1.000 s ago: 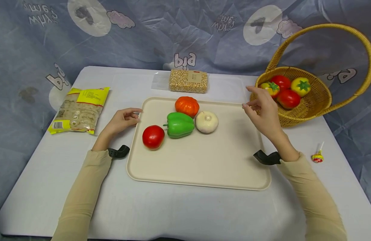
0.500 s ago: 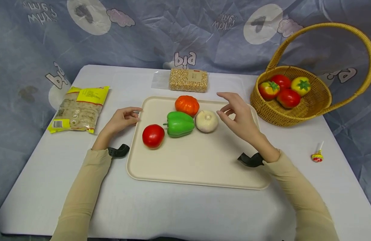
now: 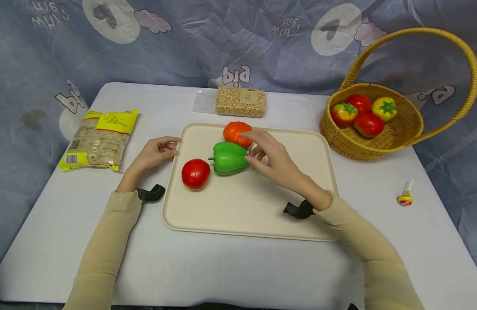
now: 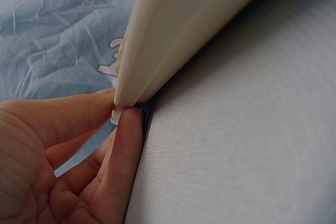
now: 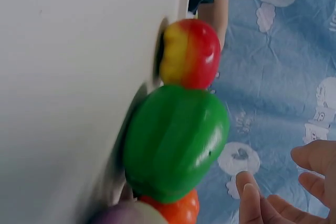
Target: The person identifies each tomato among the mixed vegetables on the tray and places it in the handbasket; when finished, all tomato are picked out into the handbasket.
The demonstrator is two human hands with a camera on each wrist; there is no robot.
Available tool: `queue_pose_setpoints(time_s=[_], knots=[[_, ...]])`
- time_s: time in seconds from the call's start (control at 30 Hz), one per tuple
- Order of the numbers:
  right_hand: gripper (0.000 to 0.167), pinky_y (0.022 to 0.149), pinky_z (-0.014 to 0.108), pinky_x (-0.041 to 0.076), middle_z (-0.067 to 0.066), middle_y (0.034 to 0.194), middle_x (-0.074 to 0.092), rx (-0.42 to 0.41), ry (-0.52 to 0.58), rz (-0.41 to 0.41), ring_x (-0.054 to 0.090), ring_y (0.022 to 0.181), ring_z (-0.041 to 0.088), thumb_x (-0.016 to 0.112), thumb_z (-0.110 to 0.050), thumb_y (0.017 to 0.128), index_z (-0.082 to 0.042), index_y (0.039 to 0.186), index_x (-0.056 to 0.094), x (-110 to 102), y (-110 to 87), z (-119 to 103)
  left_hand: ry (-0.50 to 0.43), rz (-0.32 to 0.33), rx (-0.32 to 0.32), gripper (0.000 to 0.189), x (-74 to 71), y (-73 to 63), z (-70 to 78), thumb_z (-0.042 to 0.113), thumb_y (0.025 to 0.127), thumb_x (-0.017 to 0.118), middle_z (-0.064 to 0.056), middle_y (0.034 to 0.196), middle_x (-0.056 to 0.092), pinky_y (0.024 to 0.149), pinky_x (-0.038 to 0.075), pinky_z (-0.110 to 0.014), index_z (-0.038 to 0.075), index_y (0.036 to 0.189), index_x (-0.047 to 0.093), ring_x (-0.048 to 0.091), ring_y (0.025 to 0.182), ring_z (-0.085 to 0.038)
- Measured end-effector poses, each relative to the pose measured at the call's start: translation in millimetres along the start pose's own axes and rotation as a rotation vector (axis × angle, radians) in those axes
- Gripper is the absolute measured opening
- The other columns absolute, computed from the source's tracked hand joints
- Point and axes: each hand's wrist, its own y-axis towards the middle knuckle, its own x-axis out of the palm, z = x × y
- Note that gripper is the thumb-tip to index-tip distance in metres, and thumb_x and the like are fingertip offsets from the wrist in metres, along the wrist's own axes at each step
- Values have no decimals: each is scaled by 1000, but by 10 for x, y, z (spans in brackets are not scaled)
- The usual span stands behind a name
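My left hand (image 3: 157, 151) pinches the left rim of a beige tray (image 3: 223, 211); the left wrist view shows thumb and finger on its edge (image 4: 131, 90). Over the tray is my right hand (image 3: 275, 160), thumb and fingers apart, holding nothing. It mostly covers a round, white-and-purple vegetable (image 5: 131, 216). The right thumb tip overlaps a green bell pepper (image 3: 229, 159) in the head view, and the fingertips overlap an orange pumpkin (image 3: 234, 131). A red round fruit (image 3: 195, 174), partly yellow in the right wrist view, sits left of the pepper.
A wicker basket (image 3: 346, 144) with several red and yellow fruits stands at the back right, its tall handle arching up. A bag of grain (image 3: 230, 102) lies behind the tray. Left is a yellow-topped bag (image 3: 100, 142); right, a lollipop (image 3: 405, 199).
My right hand has moved left from beside the basket, across the tray, to above the white vegetable and pepper. The left hand has stayed at the tray's rim.
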Motion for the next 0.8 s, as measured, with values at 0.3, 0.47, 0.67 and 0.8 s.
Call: queue_pose_setpoints(time_s=[0.3, 0.47, 0.67, 0.8], knots=[[46, 63, 22, 52, 10, 131, 51, 0, 59, -99, 61, 75, 12, 64, -7, 87, -4, 130, 50, 274, 50, -151, -19, -6, 2, 42, -2, -8, 5, 3, 89, 59, 3, 85, 57, 67, 52, -11, -5, 129, 51, 56, 69, 4], [45, 64, 22, 53, 9, 129, 52, -8, 67, -166, 58, 75, 10, 63, -7, 87, -7, 130, 50, 414, 73, -215, -18, -4, -2, 42, 4, -8, 14, 3, 89, 59, 3, 85, 57, 67, 52, -12, -4, 129, 51, 56, 68, 4], [44, 66, 19, 52, 8, 128, 52, -34, 56, -236, 56, 75, 7, 61, -11, 88, -8, 131, 50, 560, 103, -241, -8, -2, -15, 43, 1, -9, 9, 5, 89, 59, 4, 86, 56, 67, 52, -11, -3, 130, 51, 56, 69, 4], [44, 68, 21, 53, 9, 129, 52, -44, 68, -270, 56, 75, 8, 60, -11, 89, -6, 131, 49, 648, 111, -224, -2, -3, -13, 43, 2, -4, 1, 5, 89, 59, 3, 87, 57, 67, 51, -11, -2, 130, 51, 56, 69, 4]])
